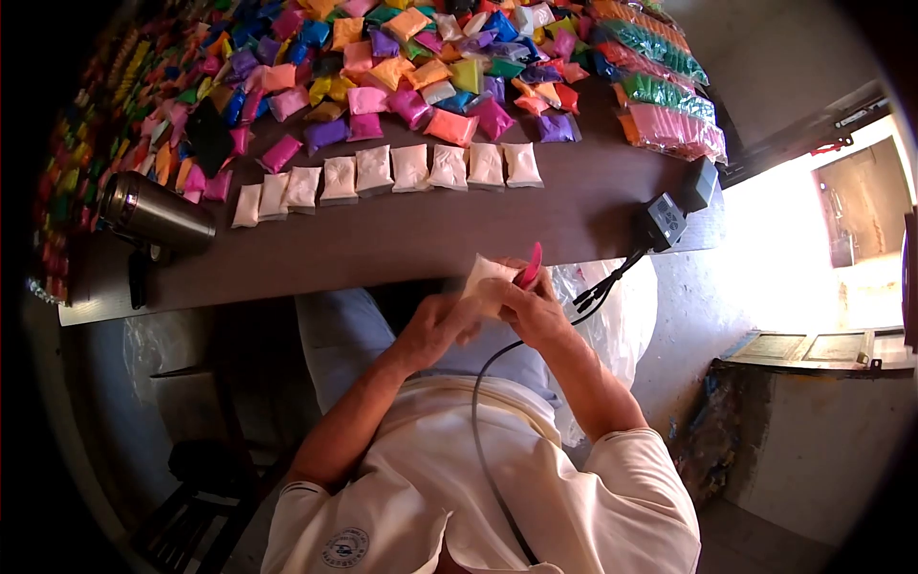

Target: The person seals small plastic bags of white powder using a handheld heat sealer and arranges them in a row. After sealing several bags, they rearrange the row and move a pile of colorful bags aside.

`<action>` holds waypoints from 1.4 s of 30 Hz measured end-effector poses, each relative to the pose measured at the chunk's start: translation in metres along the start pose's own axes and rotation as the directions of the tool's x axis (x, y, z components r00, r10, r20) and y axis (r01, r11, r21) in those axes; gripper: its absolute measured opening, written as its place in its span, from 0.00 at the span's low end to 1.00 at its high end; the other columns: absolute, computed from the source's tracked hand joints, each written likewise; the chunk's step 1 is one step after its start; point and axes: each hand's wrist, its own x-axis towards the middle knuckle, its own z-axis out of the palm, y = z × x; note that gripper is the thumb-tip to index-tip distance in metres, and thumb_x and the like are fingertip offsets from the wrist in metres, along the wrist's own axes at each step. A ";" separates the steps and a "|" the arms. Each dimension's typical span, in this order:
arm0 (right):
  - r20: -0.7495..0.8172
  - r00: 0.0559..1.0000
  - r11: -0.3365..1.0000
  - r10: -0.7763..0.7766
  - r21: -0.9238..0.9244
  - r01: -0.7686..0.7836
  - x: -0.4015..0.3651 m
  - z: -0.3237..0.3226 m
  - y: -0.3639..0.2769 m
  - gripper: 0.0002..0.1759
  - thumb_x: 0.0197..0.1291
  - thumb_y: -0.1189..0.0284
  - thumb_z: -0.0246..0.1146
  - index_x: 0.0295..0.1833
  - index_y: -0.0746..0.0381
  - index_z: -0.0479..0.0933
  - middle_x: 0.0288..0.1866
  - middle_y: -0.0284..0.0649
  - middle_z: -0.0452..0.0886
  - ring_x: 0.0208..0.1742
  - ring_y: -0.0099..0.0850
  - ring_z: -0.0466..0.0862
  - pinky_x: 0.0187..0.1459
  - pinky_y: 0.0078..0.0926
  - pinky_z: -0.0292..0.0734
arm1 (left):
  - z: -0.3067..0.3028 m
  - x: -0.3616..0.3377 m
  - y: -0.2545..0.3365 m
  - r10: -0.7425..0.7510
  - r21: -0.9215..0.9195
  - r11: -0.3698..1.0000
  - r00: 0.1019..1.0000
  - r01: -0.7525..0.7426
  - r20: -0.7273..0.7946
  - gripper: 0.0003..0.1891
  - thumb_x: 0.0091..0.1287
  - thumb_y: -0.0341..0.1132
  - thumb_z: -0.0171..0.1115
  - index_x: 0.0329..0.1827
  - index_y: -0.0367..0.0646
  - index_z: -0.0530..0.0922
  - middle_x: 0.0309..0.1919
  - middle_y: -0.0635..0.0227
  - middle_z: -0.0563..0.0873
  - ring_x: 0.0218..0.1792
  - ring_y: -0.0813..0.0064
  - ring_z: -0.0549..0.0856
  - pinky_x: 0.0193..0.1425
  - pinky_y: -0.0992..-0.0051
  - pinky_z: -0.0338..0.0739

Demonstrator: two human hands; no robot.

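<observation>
white shirt [593, 497] nearest, before brown table [373, 244] | pale packet [486, 274] at table's near edge | right hand [532, 304] gripping pink tool [534, 264], fingers on packet | left hand [438, 320] beside packet, blurred, grip unclear | nine pale sachets [411, 168] rowed mid-table | colourful sachets [392, 75] heaped table's far side | steel thermos [167, 215] table's left end

Brown table [402, 239] with colourful packets [450, 126], pale packets [411, 168], flask [164, 212].

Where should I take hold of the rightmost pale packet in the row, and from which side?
Probably pinch the rightmost pale packet by its right edge, coming from the right: it lies flat, with the neighbouring packet close on its left and its right edge free.
</observation>
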 end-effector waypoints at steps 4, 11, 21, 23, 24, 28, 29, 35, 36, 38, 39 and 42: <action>0.018 0.995 0.992 0.097 0.076 -0.098 -0.004 0.004 -0.013 0.11 0.63 0.72 0.60 0.46 0.69 0.74 0.37 0.41 0.81 0.35 0.28 0.83 0.34 0.25 0.81 | 0.002 -0.001 0.001 -0.028 0.013 0.999 0.997 0.029 -0.070 0.23 0.74 0.48 0.48 0.25 0.40 0.73 0.19 0.75 0.72 0.23 0.84 0.69 0.29 0.78 0.66; 0.069 0.996 0.998 -0.058 -0.029 0.060 -0.001 -0.003 -0.003 0.14 0.65 0.69 0.59 0.47 0.70 0.74 0.37 0.42 0.81 0.34 0.29 0.83 0.36 0.26 0.82 | 0.005 0.001 -0.004 -0.005 -0.020 1.000 1.000 0.005 0.009 0.23 0.73 0.53 0.48 0.33 0.40 0.74 0.23 0.74 0.74 0.23 0.85 0.70 0.27 0.82 0.67; -0.134 0.990 0.988 -0.040 -0.150 0.020 -0.007 0.008 -0.004 0.16 0.67 0.66 0.57 0.47 0.70 0.76 0.32 0.37 0.80 0.30 0.21 0.78 0.31 0.17 0.73 | 0.008 0.001 -0.004 0.019 -0.046 0.999 0.995 -0.023 -0.098 0.22 0.75 0.47 0.46 0.27 0.40 0.72 0.18 0.75 0.72 0.22 0.85 0.69 0.27 0.80 0.65; -0.169 0.984 0.990 -0.063 -0.137 0.040 -0.008 0.014 -0.009 0.16 0.67 0.66 0.58 0.46 0.70 0.76 0.33 0.37 0.80 0.30 0.22 0.79 0.31 0.17 0.74 | 0.010 0.002 -0.003 0.014 -0.040 0.999 0.994 -0.018 -0.106 0.22 0.75 0.47 0.45 0.26 0.40 0.72 0.18 0.75 0.72 0.21 0.85 0.69 0.27 0.80 0.65; -0.154 0.986 0.996 -0.059 -0.070 0.048 -0.008 0.017 -0.012 0.15 0.66 0.66 0.58 0.46 0.70 0.76 0.33 0.38 0.80 0.30 0.22 0.79 0.31 0.18 0.74 | 0.009 0.002 -0.002 0.019 -0.038 0.999 0.995 -0.023 -0.103 0.22 0.75 0.46 0.46 0.26 0.40 0.72 0.18 0.75 0.72 0.21 0.85 0.69 0.26 0.80 0.64; -0.113 0.993 0.998 -0.033 0.045 0.038 -0.009 0.016 -0.013 0.14 0.66 0.67 0.58 0.46 0.69 0.77 0.35 0.39 0.81 0.30 0.25 0.81 0.31 0.18 0.75 | 0.009 0.003 0.003 0.014 -0.054 0.998 0.993 -0.020 -0.115 0.20 0.75 0.44 0.46 0.26 0.40 0.71 0.18 0.75 0.71 0.21 0.84 0.68 0.26 0.79 0.64; -0.110 0.993 0.998 -0.031 0.047 0.037 -0.009 0.017 -0.014 0.14 0.66 0.67 0.58 0.46 0.69 0.77 0.35 0.39 0.81 0.30 0.25 0.81 0.31 0.18 0.75 | 0.009 0.003 0.003 0.013 -0.052 0.998 0.993 -0.019 -0.118 0.20 0.75 0.44 0.46 0.26 0.40 0.71 0.18 0.75 0.71 0.21 0.84 0.68 0.26 0.79 0.64; -0.106 0.994 0.997 -0.015 -0.078 0.007 -0.001 0.003 -0.002 0.15 0.64 0.66 0.60 0.44 0.70 0.76 0.31 0.38 0.81 0.29 0.27 0.82 0.30 0.24 0.81 | 0.011 0.003 0.001 -0.010 -0.089 0.996 0.992 -0.001 -0.126 0.19 0.74 0.42 0.46 0.27 0.39 0.71 0.18 0.74 0.71 0.21 0.84 0.68 0.25 0.79 0.63; -0.073 0.997 0.999 -0.024 -0.046 0.021 0.000 0.012 -0.005 0.15 0.63 0.66 0.61 0.44 0.69 0.77 0.30 0.38 0.81 0.29 0.26 0.82 0.30 0.25 0.82 | 0.011 0.003 0.001 -0.019 -0.043 0.999 0.994 0.015 -0.108 0.19 0.74 0.43 0.46 0.26 0.39 0.71 0.18 0.74 0.71 0.21 0.83 0.68 0.25 0.78 0.63; -0.041 0.999 0.999 -0.034 -0.015 0.033 0.001 0.016 -0.005 0.15 0.62 0.66 0.62 0.43 0.69 0.77 0.30 0.38 0.81 0.29 0.26 0.82 0.30 0.25 0.82 | 0.011 0.003 -0.001 -0.029 0.002 1.000 0.995 0.029 -0.090 0.20 0.74 0.43 0.45 0.26 0.39 0.71 0.18 0.73 0.71 0.21 0.83 0.68 0.25 0.78 0.63; -0.046 0.997 0.998 -0.054 -0.029 0.053 0.002 0.013 -0.003 0.15 0.62 0.66 0.62 0.43 0.69 0.77 0.30 0.38 0.81 0.29 0.26 0.82 0.30 0.24 0.82 | 0.011 0.002 -0.004 -0.001 -0.008 1.000 0.997 0.001 -0.073 0.21 0.74 0.47 0.47 0.28 0.40 0.72 0.19 0.75 0.70 0.21 0.84 0.68 0.25 0.80 0.64; -0.053 0.993 0.993 -0.108 -0.053 0.105 0.008 0.007 0.005 0.15 0.62 0.66 0.63 0.43 0.69 0.76 0.31 0.39 0.81 0.29 0.25 0.82 0.30 0.23 0.80 | 0.009 0.002 -0.004 0.024 -0.009 1.000 0.998 -0.025 -0.052 0.23 0.73 0.52 0.48 0.29 0.41 0.73 0.20 0.76 0.70 0.22 0.85 0.67 0.25 0.82 0.64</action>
